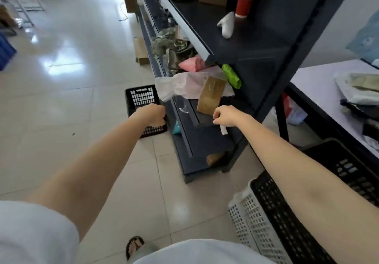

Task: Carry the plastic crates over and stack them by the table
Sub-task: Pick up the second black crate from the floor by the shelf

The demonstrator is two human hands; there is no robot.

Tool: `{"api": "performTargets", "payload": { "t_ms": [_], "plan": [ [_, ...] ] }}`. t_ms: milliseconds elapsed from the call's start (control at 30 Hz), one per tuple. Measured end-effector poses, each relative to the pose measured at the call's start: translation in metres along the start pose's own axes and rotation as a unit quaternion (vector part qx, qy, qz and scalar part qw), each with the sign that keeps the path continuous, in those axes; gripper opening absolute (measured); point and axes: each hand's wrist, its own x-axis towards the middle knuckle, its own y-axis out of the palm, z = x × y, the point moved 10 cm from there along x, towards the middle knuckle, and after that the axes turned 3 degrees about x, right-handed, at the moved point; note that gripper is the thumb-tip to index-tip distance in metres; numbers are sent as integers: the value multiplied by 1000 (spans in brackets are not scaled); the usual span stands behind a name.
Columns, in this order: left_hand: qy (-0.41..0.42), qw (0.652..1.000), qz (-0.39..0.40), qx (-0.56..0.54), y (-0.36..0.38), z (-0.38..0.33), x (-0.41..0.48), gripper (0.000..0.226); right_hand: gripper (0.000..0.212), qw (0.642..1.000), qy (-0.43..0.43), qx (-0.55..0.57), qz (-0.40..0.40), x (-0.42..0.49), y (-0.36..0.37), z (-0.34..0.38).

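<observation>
A black plastic crate (141,97) stands on the tiled floor against the foot of the dark shelving. My left hand (152,115) is stretched out ahead, fingers curled into a fist, and overlaps the crate's near side in view; the crate looks farther off than the hand. My right hand (224,116) reaches forward in front of the lower shelf, fingers curled under, holding nothing. At the lower right a black crate (287,222) sits inside a white crate (244,220), partly hidden by my right arm. Another black crate (346,165) is beside the white-topped table (315,91).
Dark metal shelving (205,136) runs along the right, with bags, a brown paper packet (211,97) and a white sheet overhanging its edge. A cardboard box (140,51) lies on the floor farther on. A blue bin (5,50) is at the far left. My sandalled foot (135,247) is below.
</observation>
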Motion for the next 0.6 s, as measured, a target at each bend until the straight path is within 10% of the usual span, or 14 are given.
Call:
{"api": "performTargets", "payload": {
  "t_ms": [600],
  "plan": [
    [-138,986,1,-96,35,382,21,41,34,983,-135,-83,94,184,116,385]
  ]
}}
